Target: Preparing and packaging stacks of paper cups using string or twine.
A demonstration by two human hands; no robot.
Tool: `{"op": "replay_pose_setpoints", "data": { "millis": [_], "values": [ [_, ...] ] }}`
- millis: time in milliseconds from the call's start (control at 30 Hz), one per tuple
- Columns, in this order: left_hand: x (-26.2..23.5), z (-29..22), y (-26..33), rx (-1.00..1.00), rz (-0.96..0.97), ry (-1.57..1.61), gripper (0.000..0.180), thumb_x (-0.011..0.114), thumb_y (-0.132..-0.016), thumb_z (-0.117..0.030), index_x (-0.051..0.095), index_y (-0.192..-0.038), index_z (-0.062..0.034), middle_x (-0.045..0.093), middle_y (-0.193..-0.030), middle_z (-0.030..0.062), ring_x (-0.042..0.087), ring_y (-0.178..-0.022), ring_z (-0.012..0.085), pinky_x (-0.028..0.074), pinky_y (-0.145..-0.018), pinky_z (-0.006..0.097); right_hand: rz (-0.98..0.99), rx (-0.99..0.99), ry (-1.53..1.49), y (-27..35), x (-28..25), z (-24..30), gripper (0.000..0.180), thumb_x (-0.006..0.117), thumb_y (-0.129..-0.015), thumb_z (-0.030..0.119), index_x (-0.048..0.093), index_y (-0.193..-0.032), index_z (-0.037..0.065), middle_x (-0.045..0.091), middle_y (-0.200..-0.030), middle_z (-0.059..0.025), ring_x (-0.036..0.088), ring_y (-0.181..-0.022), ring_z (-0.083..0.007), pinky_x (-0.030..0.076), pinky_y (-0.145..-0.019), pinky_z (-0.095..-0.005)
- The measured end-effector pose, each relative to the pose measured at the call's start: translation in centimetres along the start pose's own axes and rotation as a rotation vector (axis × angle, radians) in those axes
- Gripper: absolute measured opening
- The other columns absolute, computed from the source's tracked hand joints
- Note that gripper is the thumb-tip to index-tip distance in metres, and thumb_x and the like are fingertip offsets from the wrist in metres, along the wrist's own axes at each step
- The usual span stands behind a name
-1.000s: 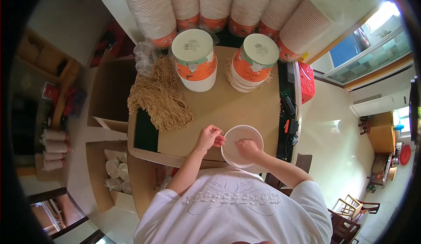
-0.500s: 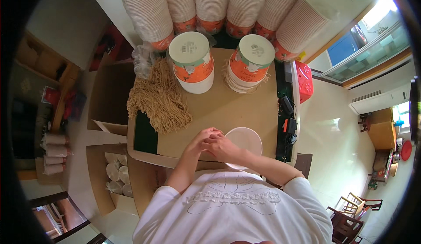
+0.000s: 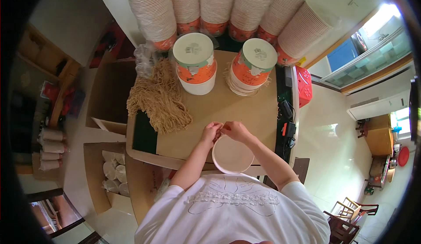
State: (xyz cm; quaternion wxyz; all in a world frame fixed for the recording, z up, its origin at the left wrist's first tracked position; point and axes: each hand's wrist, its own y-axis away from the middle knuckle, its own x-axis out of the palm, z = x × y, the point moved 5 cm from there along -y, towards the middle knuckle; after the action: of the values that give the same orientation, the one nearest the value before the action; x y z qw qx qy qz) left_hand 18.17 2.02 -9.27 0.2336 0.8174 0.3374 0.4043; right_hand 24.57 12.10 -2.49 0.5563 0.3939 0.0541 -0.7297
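Left hand (image 3: pixel 211 132) and right hand (image 3: pixel 234 131) meet at far rim of round white paper bowl (image 3: pixel 233 154), fingertips pinched together there; whether pinching rim itself or something small on it, cannot tell. Bowl sits at near edge of brown cardboard-covered table (image 3: pixel 245 108), just before person's white shirt. Heap of tan fibrous strands (image 3: pixel 160 99) left of hands. Two orange-and-white lidded tubs (image 3: pixel 195 68) farther back. Leaning stacks of paper bowls (image 3: pixel 228 5) along far wall. Red plastic basket (image 3: pixel 304 85) right of table.

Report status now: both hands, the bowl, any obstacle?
Left hand and right hand pinch far rim of white bowl. Straw pile lies apart, left.
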Motion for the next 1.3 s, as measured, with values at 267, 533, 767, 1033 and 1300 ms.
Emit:
{"op": "replay_pose_setpoints", "data": {
  "millis": [267,533,767,1033,1300],
  "values": [
    [1.2,-2.5,1.8,0.171,-0.06,-0.262,0.008,0.058,-0.082,-0.013,0.053,-0.082,-0.007,0.055,-0.064,-0.001,0.05,-0.054,0.0075,0.039,-0.047,0.019,-0.074,0.032,-0.239,0.2,-0.3,-0.7,0.016,0.062,-0.073,0.018,0.063,-0.08,0.004,0.062,-0.07,-0.0118,0.06,-0.064,-0.0216,0.047,-0.06,-0.0324],
    [2.6,-5.2,6.4,0.51,0.171,-1.127,0.017,0.07,-0.069,-0.01,0.055,-0.072,-0.0026,0.053,-0.063,0.0035,0.049,-0.056,0.0119,0.041,-0.053,0.027,-0.163,-0.094,-0.424,1.7,-0.4,0.5,0.006,0.06,-0.076,0.006,0.062,-0.077,0.0,0.061,-0.064,-0.007,0.054,-0.057,-0.0098,0.044,-0.054,-0.0248],
    [4.4,-6.8,9.1,0.546,0.064,-1.678,0.011,0.065,-0.069,-0.012,0.062,-0.075,-0.0031,0.055,-0.082,0.0121,0.057,-0.077,0.0295,0.047,-0.07,0.038,-0.123,-0.134,-0.353,2.1,-0.9,1.8,0.011,0.062,-0.074,0.011,0.065,-0.081,0.003,0.063,-0.07,-0.0107,0.06,-0.061,-0.0182,0.048,-0.059,-0.0288],
    [3.2,-7.0,7.6,0.694,0.242,-1.507,0.013,0.06,-0.074,-0.014,0.061,-0.078,-0.0013,0.056,-0.081,0.0126,0.057,-0.077,0.0288,0.046,-0.07,0.038,-0.054,-0.186,-0.386,1.7,-0.4,1.7,0.011,0.061,-0.075,0.009,0.065,-0.083,0.004,0.064,-0.072,-0.0109,0.06,-0.063,-0.0176,0.048,-0.06,-0.0288],
    [0.5,-3.6,4.1,0.46,0.156,-1.009,0.012,0.055,-0.085,-0.01,0.059,-0.082,0.0012,0.059,-0.076,0.0034,0.052,-0.072,0.0075,0.044,-0.064,0.024,-0.055,-0.128,-0.45,1.4,-0.7,1.0,0.008,0.059,-0.077,0.005,0.063,-0.083,0.002,0.063,-0.071,-0.0068,0.059,-0.066,-0.0113,0.048,-0.062,-0.025]
  ]
}}
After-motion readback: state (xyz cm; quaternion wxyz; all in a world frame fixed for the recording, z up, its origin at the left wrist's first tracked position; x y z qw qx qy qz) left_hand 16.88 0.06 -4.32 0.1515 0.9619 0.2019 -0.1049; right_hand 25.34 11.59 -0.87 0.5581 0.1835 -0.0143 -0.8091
